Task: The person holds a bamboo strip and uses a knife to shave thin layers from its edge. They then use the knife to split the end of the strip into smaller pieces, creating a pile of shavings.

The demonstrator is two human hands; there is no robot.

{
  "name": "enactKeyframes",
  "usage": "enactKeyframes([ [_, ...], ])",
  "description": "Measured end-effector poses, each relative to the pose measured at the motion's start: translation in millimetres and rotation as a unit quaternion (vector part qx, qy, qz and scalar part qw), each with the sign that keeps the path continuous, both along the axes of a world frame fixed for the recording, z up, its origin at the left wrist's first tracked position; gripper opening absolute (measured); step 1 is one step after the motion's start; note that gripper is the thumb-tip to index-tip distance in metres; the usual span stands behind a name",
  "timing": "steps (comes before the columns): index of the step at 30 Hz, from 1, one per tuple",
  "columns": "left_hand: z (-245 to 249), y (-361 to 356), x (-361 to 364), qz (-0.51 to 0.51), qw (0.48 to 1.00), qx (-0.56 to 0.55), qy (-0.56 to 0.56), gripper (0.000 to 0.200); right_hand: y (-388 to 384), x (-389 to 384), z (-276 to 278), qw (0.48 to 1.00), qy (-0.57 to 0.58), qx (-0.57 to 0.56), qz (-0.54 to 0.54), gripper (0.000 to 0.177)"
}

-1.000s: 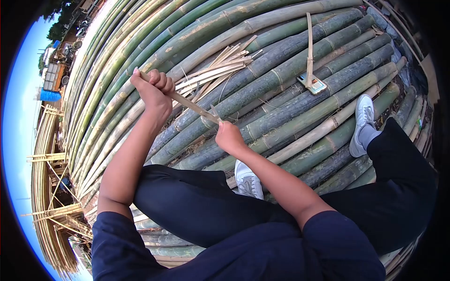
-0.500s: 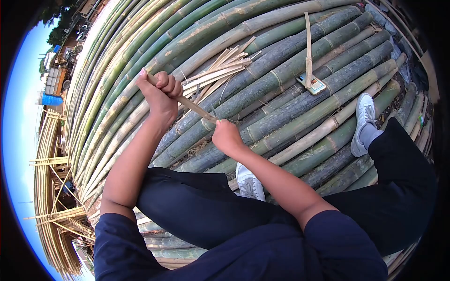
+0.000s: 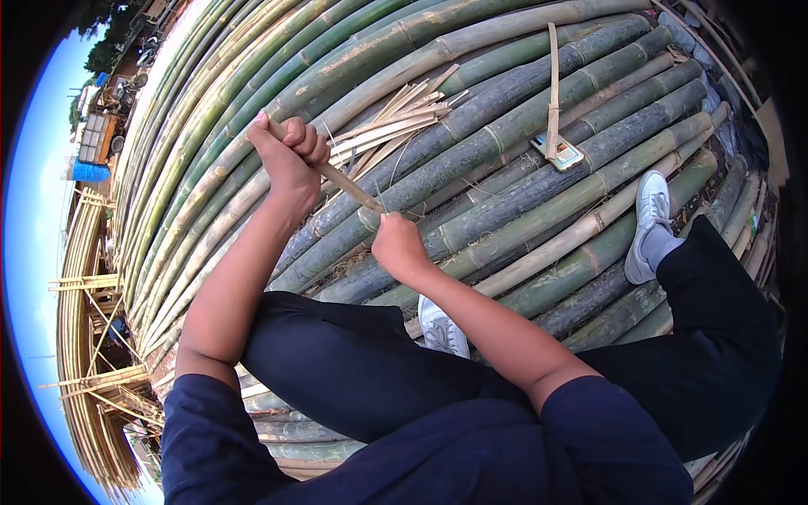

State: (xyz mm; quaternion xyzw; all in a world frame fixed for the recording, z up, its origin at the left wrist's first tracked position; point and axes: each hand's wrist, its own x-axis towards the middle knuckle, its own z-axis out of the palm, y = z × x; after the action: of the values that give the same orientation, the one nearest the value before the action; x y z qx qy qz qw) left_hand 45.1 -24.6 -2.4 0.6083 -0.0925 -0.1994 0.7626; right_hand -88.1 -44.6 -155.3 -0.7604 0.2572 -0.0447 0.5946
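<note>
So I've got one bamboo strip (image 3: 349,185) stretched at a slant between my fists, above the big poles (image 3: 522,189). My left hand (image 3: 290,168) is wrapped tight round the upper part, thumb up along it, and my right hand (image 3: 400,244) is closed at the lower end, fingers pinching there. Looks to me like I'm mid-way through working that end, splitting or trimming, can't swear which. Next move calls for a firm left fist and fine control from the right fingers, imo. There's a thin sliver (image 3: 381,199) poking up by my right fingertips, and I honestly can't tell if it's peeled fibre or a blade tip. Whatever's inside my right fist is hidden, and my own leg (image 3: 353,353) blocks some poles. Loose split pieces (image 3: 396,126) lie just beyond.
</note>
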Motion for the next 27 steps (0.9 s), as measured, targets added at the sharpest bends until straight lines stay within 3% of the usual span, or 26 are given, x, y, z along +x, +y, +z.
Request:
enactKeyframes([
  [3, -2, 5, 8, 0.014, 1.000, 0.000, 0.009, 0.055, 15, -16, -94, 0.998, 0.049, -0.041, 0.021, 0.029],
  [5, -2, 7, 11, -0.002, 1.000, 0.007, 0.016, 0.055, 11, -16, -100, 0.994, 0.080, -0.059, 0.038, 0.028],
  [10, -2, 6, 4, -0.006, 1.000, 0.002, 0.006, 0.054, -7, 1, 22, 0.999, 0.015, 0.020, 0.020, 0.028],
  [12, -1, 5, 5, -0.004, 1.000, -0.002, 0.008, 0.053, 3, -1, 3, 1.000, -0.009, 0.028, 0.000, 0.029],
  [14, -2, 8, 9, -0.002, 1.000, -0.003, 0.007, 0.053, 12, -7, -52, 1.000, 0.029, -0.003, 0.006, 0.031],
  [15, -2, 10, 10, 0.001, 1.000, -0.002, 0.009, 0.053, 10, -15, -67, 0.994, 0.104, 0.001, 0.016, 0.031],
  [18, 0, 12, 10, -0.015, 1.000, 0.002, 0.017, 0.054, -1, -20, -74, 0.981, 0.159, -0.013, 0.107, 0.028],
  [20, 0, 11, 8, -0.020, 1.000, 0.002, 0.012, 0.054, -7, -5, -37, 0.987, 0.138, 0.013, 0.076, 0.028],
  [22, 0, 10, 4, -0.018, 1.000, -0.004, 0.007, 0.054, -16, 3, 11, 0.997, 0.040, 0.018, 0.069, 0.030],
  [27, -1, 15, 11, -0.010, 1.000, -0.002, 0.016, 0.054, -3, -9, -58, 0.998, 0.058, 0.008, 0.034, 0.034],
])
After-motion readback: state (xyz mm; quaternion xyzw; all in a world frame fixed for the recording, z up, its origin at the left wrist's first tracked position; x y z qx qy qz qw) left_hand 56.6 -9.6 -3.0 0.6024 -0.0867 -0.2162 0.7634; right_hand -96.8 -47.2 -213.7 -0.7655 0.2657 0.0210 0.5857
